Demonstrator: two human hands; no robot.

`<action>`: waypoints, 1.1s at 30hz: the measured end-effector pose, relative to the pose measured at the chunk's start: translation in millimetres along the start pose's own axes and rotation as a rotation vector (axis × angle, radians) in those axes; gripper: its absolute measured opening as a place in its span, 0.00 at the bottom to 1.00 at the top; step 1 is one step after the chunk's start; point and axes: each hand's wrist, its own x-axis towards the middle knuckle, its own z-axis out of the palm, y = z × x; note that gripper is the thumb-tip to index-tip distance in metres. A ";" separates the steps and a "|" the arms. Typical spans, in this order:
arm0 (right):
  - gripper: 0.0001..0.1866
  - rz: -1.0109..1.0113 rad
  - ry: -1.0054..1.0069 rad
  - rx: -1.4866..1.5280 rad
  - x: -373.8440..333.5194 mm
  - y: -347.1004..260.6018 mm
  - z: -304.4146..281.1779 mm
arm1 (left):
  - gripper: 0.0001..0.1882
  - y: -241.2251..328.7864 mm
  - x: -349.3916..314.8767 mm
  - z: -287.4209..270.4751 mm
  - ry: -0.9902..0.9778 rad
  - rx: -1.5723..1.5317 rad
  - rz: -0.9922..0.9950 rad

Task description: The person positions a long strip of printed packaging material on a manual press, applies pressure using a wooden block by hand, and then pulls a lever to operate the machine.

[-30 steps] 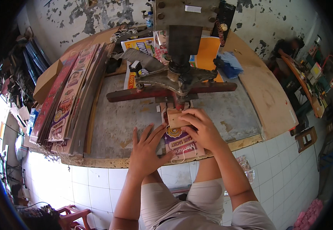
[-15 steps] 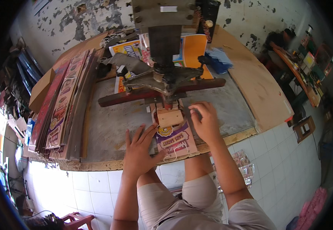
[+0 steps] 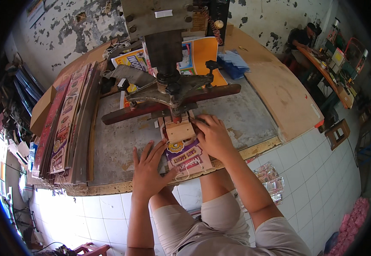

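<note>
A long printed card (image 3: pixel 183 157), purple and pinkish with a white string at its near end, lies on the worktable under a hand press (image 3: pixel 171 91). Across it sits a pale wooden block (image 3: pixel 181 133), directly below the press's ram. My left hand (image 3: pixel 149 173) lies with fingers spread at the card's left edge, its thumb over the near end near the string. Along the right side of the block and card rests my right hand (image 3: pixel 214 137), fingers stretched forward, fingertips beside the block. Neither hand appears to grip anything. The block partly covers the card's far end.
Stacked long printed cards (image 3: pixel 68 123) stand at the left of the table. Behind the press lie printed sheets (image 3: pixel 204 53) and blue plastic sheets (image 3: pixel 232 64). A dark red bar (image 3: pixel 130 113) crosses the press. Another person (image 3: pixel 300 40) sits at a bench, far right.
My right hand has come down and left, from raised with bent fingers to lying beside the block. The left hand stays at the card's edge. The whole view has shifted slightly.
</note>
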 end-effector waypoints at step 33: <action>0.16 -0.139 0.065 0.386 -0.6 -28.7 -19.4 | 0.41 -7.3 -6.5 6.3 0.049 0.042 0.084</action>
